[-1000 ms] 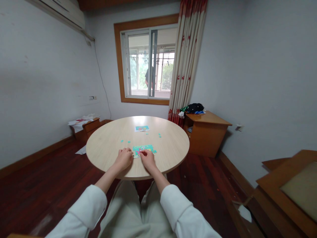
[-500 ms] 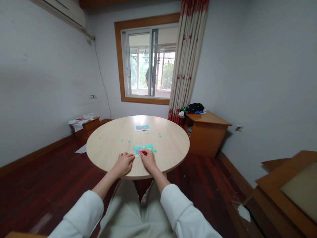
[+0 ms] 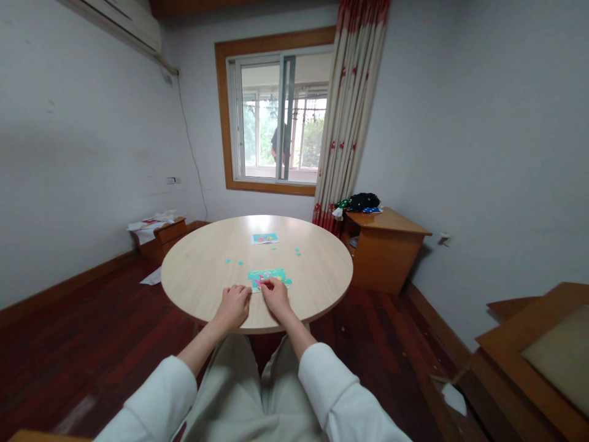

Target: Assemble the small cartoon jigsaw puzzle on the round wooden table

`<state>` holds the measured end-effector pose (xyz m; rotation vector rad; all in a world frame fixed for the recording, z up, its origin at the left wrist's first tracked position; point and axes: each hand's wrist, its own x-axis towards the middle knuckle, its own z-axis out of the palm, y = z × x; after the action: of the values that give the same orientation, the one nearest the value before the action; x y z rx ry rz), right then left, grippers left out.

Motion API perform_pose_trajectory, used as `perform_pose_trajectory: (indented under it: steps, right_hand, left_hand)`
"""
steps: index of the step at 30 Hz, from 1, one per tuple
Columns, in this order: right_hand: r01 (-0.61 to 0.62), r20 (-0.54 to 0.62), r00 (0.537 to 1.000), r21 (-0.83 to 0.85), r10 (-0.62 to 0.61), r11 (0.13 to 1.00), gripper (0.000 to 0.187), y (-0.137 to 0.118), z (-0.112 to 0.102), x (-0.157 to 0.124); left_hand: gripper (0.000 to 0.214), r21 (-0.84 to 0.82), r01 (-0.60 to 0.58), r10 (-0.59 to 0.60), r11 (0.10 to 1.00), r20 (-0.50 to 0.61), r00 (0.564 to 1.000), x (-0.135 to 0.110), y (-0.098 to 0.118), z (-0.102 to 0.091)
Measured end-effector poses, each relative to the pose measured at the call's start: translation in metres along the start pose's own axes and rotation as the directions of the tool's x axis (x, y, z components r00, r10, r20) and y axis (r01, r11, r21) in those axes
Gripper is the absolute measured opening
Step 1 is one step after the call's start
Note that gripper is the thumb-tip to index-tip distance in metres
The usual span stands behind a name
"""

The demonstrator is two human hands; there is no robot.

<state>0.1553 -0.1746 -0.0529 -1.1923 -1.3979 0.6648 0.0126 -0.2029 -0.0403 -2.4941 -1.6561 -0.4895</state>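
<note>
A partly assembled teal jigsaw puzzle (image 3: 276, 275) lies on the round wooden table (image 3: 322, 270) near its front edge. My right hand (image 3: 275, 296) rests at the puzzle's near edge with fingers curled, fingertips pressed on a piece; what they pinch is too small to make out. My left hand (image 3: 234, 304) lies on the table just left of the puzzle, fingers curled loosely, touching its left corner. Several loose teal pieces (image 3: 234, 262) are scattered further back. A printed reference picture (image 3: 264, 237) lies at the far side.
A wooden cabinet (image 3: 384, 245) with dark cloth on it stands right of the table by a red-patterned curtain (image 3: 347, 116). A low wooden box (image 3: 163, 236) with papers sits at the left wall. Another person stands outside the window (image 3: 276, 116). Wooden furniture (image 3: 538, 344) fills the right corner.
My left hand slid back a little toward the table edge, then moved right up to the puzzle's corner. My right hand stayed at the puzzle's near edge.
</note>
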Motion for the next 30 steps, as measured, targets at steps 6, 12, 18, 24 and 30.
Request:
perform_pose_trajectory:
  steps: [6,12,18,24,30]
  right_hand:
    - [0.011,-0.001,1.000,-0.002,-0.011,1.000,0.013,0.001,0.000,0.000]
    - [0.018,-0.006,1.000,-0.001,-0.018,1.000,0.014,0.002,0.000,0.000]
    - [-0.007,-0.014,1.000,0.018,0.007,1.000,0.014,0.002,0.000,0.000]
    - [-0.026,-0.011,1.000,0.024,0.026,0.999,0.013,0.000,-0.001,0.000]
    - [-0.042,-0.029,0.999,0.049,0.044,0.998,0.013,0.002,0.000,0.000]
  left_hand:
    - [0.033,0.005,0.007,-0.007,1.000,-0.002,1.000,0.001,0.000,0.000]
    - [0.032,-0.035,0.056,-0.058,0.998,-0.060,0.997,0.002,-0.001,0.003]
    - [0.034,-0.264,0.237,-0.298,0.935,-0.222,0.928,0.004,-0.019,0.007]
    - [0.033,-0.341,0.376,-0.457,0.862,-0.201,0.866,0.010,-0.055,0.009]
    - [0.034,-0.271,0.339,-0.382,0.901,-0.126,0.915,0.011,-0.058,0.010]
